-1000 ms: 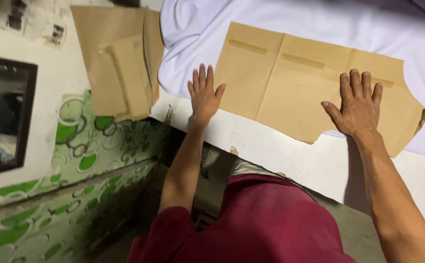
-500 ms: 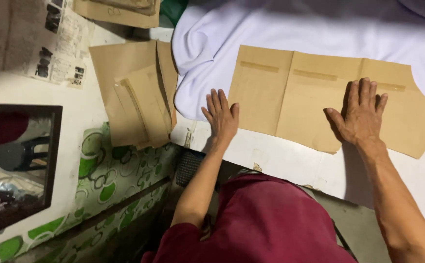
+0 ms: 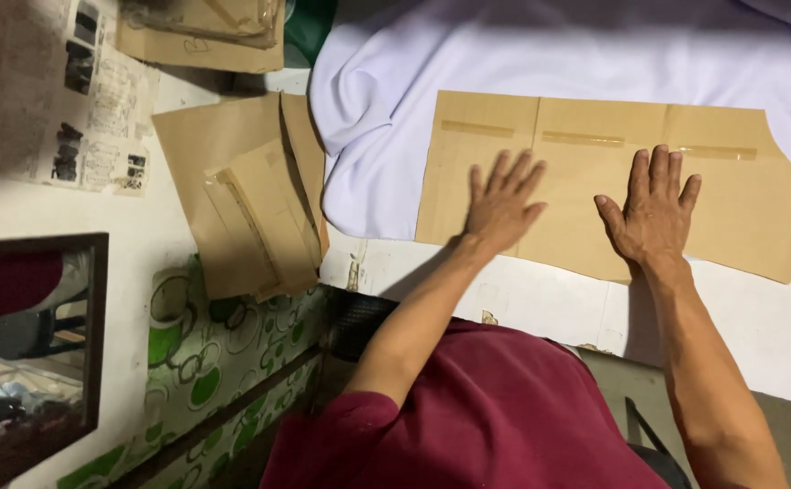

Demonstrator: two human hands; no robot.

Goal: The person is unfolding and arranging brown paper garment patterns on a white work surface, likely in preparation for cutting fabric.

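Note:
A brown paper pattern piece (image 3: 585,154), taped together from several panels, lies flat on pale lilac fabric (image 3: 395,100) spread over a white table (image 3: 540,303). My left hand (image 3: 501,201) rests palm down on the pattern's left part, fingers spread. Palm down as well, my right hand (image 3: 653,208) presses the pattern's middle with the fingers apart. Neither hand grips anything.
More brown pattern pieces (image 3: 250,204) are stacked left of the fabric, another one (image 3: 201,32) at the top. Newspaper (image 3: 96,100) lies at the upper left. A dark-framed mirror (image 3: 28,353) sits at the lower left on a green-and-white patterned cloth (image 3: 205,362).
My left hand slid right from the pattern's left edge onto the pattern. The right hand shifted left toward the middle. The view moved, showing more of the left side.

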